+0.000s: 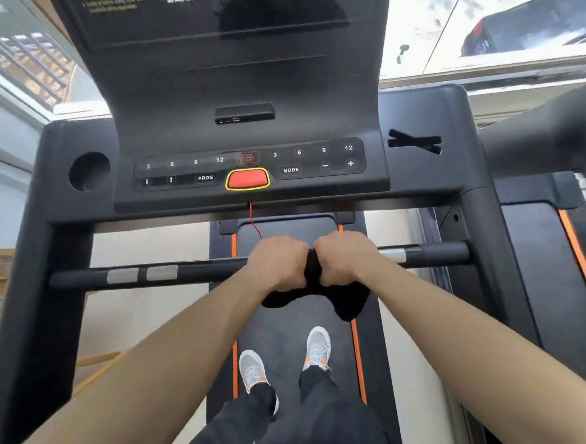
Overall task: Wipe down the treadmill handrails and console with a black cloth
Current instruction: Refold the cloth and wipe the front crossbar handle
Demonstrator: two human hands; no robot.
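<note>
The left hand [277, 263] and the right hand [346, 257] sat side by side, knuckles almost touching. Both were curled over the cross handrail [206, 269] near its middle, with the black cloth [318, 293] clamped between palms and bar. A short bunch of cloth showed between the two hands. The loose remainder hung on the near side of the bar, above the running belt [294, 342].

Step in hand, as judged: wiping of the cross handrail, at mid-span. Bare bar extended to the left and right of the grip, including the silver sensor pads on the left [142, 274] and on the right [396, 255]. The console [255, 92], with its button panel [322, 162], stood on the far side, and no cloth lay on it.

Requirements for the next move, as judged:
- Keep the cloth wrapped around the bar and slide the grip toward one end, passing over the sensor pads.
- Repeat toward the opposite end.
- Avoid the red cord [254, 219], which hung from the red safety key [248, 180] down to a point just beyond the left hand. A snag could pull the key free.
- Regather the hanging cloth before moving to the console, and use light pressure over the buttons.
</note>
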